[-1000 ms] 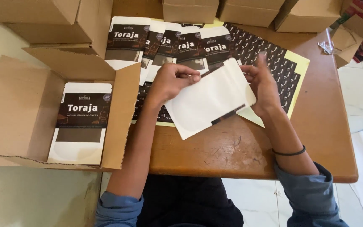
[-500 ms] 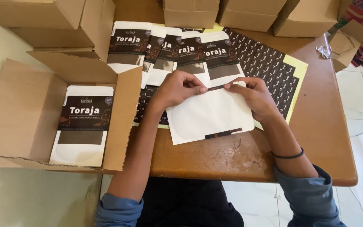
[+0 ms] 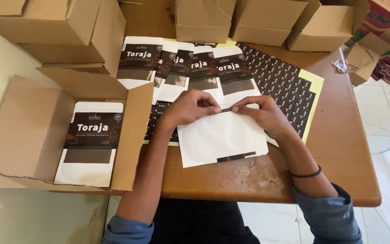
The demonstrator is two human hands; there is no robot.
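Both hands pinch the top edge of a white pouch (image 3: 220, 138) lying back-up on the tabletop (image 3: 339, 149): left hand (image 3: 190, 107) and right hand (image 3: 260, 113), each grip narrow on a small dark sticker (image 3: 225, 109). Labelled pouches (image 3: 183, 63) fan out just behind it; an open box (image 3: 32, 131) lies left of it.

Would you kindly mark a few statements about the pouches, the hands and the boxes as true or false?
1. Both hands, left hand and right hand, pinch the top edge of a white pouch. True.
2. The open cardboard box on the left is empty. False: one labelled pouch lies in it.
3. A row of overlapping labelled pouches lies beyond the hands. True.
4. The sticker sheet is blank white. False: it carries rows of dark stickers on yellow backing.
5. The right wrist is bare. False: it wears a dark band.
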